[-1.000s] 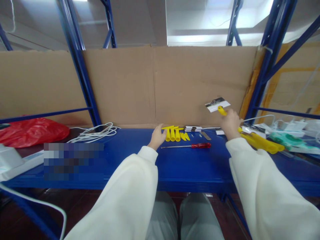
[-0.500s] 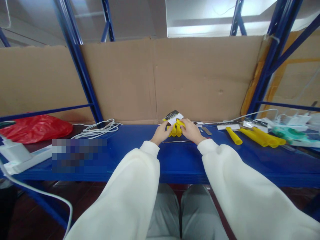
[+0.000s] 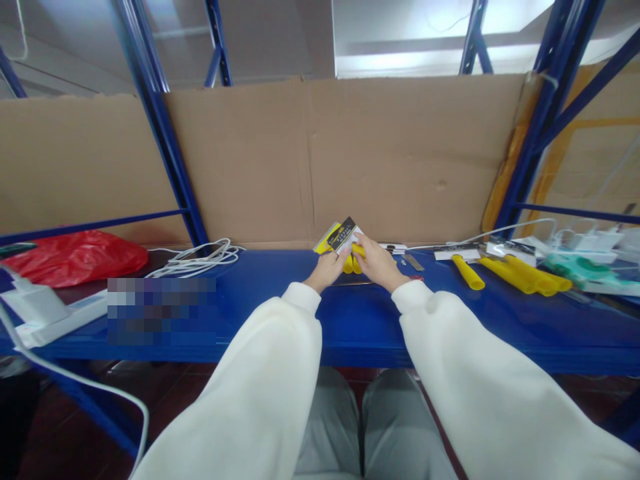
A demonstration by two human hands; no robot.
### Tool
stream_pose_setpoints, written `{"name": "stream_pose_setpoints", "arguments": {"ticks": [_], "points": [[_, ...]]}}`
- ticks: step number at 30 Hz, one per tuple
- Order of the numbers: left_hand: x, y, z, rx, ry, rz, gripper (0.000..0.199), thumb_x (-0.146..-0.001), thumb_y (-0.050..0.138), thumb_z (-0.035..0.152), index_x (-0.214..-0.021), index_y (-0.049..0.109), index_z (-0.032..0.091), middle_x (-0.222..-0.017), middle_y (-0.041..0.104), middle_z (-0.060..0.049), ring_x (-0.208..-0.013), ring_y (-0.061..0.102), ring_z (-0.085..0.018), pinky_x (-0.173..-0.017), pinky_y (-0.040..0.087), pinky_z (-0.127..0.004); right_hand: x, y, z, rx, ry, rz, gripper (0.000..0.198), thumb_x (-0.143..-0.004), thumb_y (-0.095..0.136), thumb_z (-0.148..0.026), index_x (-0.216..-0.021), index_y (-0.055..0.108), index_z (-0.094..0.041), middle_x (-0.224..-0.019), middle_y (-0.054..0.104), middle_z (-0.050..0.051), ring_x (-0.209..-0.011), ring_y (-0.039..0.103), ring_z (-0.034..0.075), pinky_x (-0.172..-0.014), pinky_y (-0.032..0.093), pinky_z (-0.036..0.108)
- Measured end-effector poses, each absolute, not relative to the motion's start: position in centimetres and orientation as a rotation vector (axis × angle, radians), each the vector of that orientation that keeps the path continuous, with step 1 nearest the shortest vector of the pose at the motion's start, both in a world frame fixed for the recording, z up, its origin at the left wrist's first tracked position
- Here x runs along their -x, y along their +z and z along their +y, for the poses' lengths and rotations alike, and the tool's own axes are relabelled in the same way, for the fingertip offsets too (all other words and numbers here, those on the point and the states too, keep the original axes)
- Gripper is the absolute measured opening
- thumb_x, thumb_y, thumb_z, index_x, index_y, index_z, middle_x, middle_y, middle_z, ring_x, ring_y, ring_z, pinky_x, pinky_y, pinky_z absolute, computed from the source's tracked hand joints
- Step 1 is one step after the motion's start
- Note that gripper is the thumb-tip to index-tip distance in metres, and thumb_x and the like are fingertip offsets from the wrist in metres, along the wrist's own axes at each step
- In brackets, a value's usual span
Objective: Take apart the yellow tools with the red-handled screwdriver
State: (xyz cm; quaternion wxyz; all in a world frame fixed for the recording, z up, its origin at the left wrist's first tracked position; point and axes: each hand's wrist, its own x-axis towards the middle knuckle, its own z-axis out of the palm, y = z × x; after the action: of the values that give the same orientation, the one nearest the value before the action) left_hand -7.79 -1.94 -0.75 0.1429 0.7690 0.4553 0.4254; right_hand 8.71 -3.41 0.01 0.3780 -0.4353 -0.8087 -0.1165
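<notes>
My left hand [image 3: 326, 269] is closed at the lower left edge of a black-and-white label card [image 3: 345, 235]. My right hand [image 3: 376, 260] has its fingers wrapped round the yellow handle [image 3: 359, 249] of the tool that carries this card. The card tilts up toward the cardboard, and the tool's working end is hidden behind it. A yellow-edged card [image 3: 325, 240] shows behind on the left. Below, between my hands, more yellow handles [image 3: 349, 265] lie on the blue shelf [image 3: 360, 320], partly covered by my fingers.
Several yellow-handled tools [image 3: 525, 275] with cards lie at the right, one [image 3: 469, 272] set apart. A small flat metal piece [image 3: 414, 262] lies beside my right hand. White cable coils [image 3: 210, 257], a red bag [image 3: 85, 257] and a power strip [image 3: 65, 320] are on the left. Cardboard [image 3: 380, 160] stands behind.
The black-and-white card has turned and risen slightly, showing more of its dark face. My right hand has shifted slightly left, and the yellow-edged card behind shows more.
</notes>
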Motion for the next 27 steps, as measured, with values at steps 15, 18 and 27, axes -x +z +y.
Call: {"name": "stream_pose_setpoints", "arguments": {"ticks": [15,18,27], "points": [[8.2,-0.1,-2.9,-2.141,1.563,1.282,0.045,-0.102,0.036,0.035,-0.115,0.074,0.014,-0.119,0.075,-0.012,-0.12,0.066,-0.029,-0.106,0.048,-0.039,-10.1,-1.2,-0.4,1.052,0.321,-1.9,0.051,-0.094,0.051,-0.03,-0.142,0.047,-0.014,-0.123,0.068,0.016,-0.1,0.068,0.023,-0.095,0.052,0.042],[8.2,-0.4,-2.5,-2.056,1.623,1.216,0.044,-0.101,0.04,0.04,-0.11,0.075,0.014,-0.116,0.076,-0.013,-0.116,0.068,-0.03,-0.104,0.049,-0.041,-9.9,-1.7,0.5,0.911,0.482,-1.812,0.043,-0.089,0.059,-0.029,-0.131,0.056,-0.019,-0.117,0.069,0.012,-0.102,0.067,0.022,-0.094,0.053,0.041],[8.2,-0.6,-2.3,-1.838,1.755,1.053,0.031,-0.094,0.053,0.036,-0.101,0.075,0.016,-0.113,0.077,-0.011,-0.12,0.066,-0.029,-0.108,0.045,-0.04,-9.3,-0.2,-1.5,0.963,0.837,-1.468,0.019,-0.075,0.074,-0.026,-0.079,0.056,-0.023,-0.077,0.067,-0.001,-0.071,0.066,0.016,-0.056,0.052,0.025]]}}
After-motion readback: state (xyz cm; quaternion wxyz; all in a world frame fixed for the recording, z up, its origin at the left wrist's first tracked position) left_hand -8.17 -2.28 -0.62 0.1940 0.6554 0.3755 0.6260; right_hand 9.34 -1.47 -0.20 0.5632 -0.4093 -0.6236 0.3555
